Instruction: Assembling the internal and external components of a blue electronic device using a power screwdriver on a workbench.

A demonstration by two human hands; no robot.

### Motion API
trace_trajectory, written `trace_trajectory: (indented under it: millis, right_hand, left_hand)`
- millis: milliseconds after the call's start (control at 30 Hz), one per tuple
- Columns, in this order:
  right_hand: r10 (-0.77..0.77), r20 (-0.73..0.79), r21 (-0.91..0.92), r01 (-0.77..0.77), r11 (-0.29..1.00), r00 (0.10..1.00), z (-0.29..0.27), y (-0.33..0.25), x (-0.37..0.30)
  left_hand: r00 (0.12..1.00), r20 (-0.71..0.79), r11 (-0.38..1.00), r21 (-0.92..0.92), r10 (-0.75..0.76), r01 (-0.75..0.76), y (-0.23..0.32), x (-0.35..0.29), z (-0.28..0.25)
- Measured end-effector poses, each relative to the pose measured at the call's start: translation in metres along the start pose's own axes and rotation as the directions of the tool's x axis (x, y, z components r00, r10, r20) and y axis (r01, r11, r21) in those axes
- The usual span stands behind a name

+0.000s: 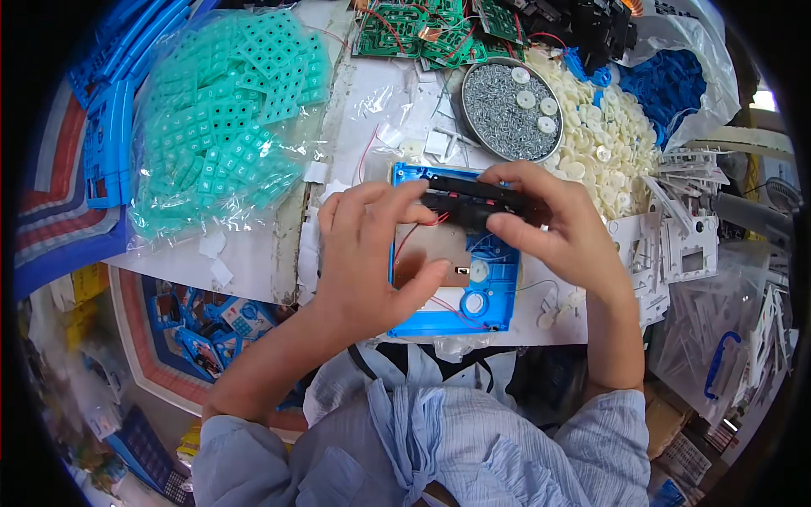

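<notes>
A blue plastic casing (448, 323) lies on the white-covered table in front of me. Inside it sits a tan circuit board (432, 253) with thin red wires. A long black plastic part (483, 199), with small red bits, lies across the casing's far end. My right hand (568, 228) pinches the right end of this black part between thumb and fingers. My left hand (359, 253) spreads over the casing's left side, its fingertips at the part's left end and its thumb on the board. What is under the left fingers is hidden.
Left lies a plastic bag of teal keypads (224, 127). A round tray of screws (498, 110) stands beyond the casing, beside a heap of cream discs (604, 135). Green circuit boards (422, 29) lie at the back. White plastic frames (688, 249) stand right. Below left is a bin of blue pieces (211, 329).
</notes>
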State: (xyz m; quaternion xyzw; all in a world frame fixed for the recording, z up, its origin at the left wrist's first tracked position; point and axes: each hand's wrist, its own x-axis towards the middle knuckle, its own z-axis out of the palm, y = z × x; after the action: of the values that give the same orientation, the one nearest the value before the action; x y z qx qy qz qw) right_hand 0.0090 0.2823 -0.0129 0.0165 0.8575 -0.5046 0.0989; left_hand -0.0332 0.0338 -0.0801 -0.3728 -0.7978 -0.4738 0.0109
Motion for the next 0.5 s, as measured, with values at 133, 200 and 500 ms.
trace_trajectory:
  millis: [133,200,500]
  right_hand:
    - [0.192,0.059,-0.039,-0.190,0.981,0.980,-0.013,-0.008,0.011]
    - [-0.170,-0.061,-0.433,0.128,0.892,0.984,-0.010,-0.007,0.005]
    - [-0.619,-0.094,-0.639,0.430,0.638,0.780,0.018,0.029,-0.006]
  left_hand:
    - [0.995,0.097,0.966,0.255,0.028,-0.052,0.015,0.007,0.001]
    - [0.993,0.119,0.940,0.336,0.023,-0.062,0.018,0.007,0.002]
    - [0.991,0.120,0.916,0.391,0.051,-0.094,0.020,0.007,0.004]
